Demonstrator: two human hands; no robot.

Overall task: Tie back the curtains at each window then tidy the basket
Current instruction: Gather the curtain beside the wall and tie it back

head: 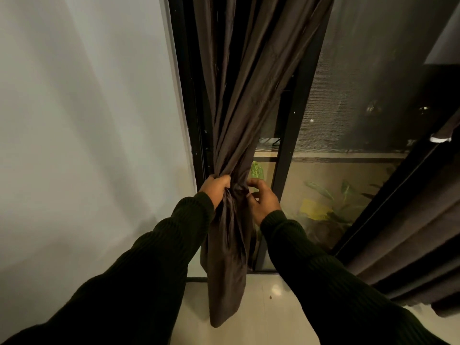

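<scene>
Head view, looking down along a window. A dark brown fabric curtain (pixel 249 95) hangs from the top of the frame and is gathered into a narrow bundle at mid-height, just beside the black metal window frame (pixel 191 120) and the plain white wall (pixel 87 120); its lower end hangs loose to just above the pale glossy tiled floor (pixel 273 307). The left hand (pixel 215 189) grips the bundle from the left, fingers curled into the folds. The right hand (pixel 262 199) sits against the bundle's right side, fingers curled, thumb and fingertips touching the cloth (whether it truly pinches the fabric cannot be told). Both arms wear dark ribbed knit sleeves (pixel 159 257). A second dark brown curtain (pixel 403 232) hangs at right. Green leafy plants (pixel 331 202) show through the glass.
</scene>
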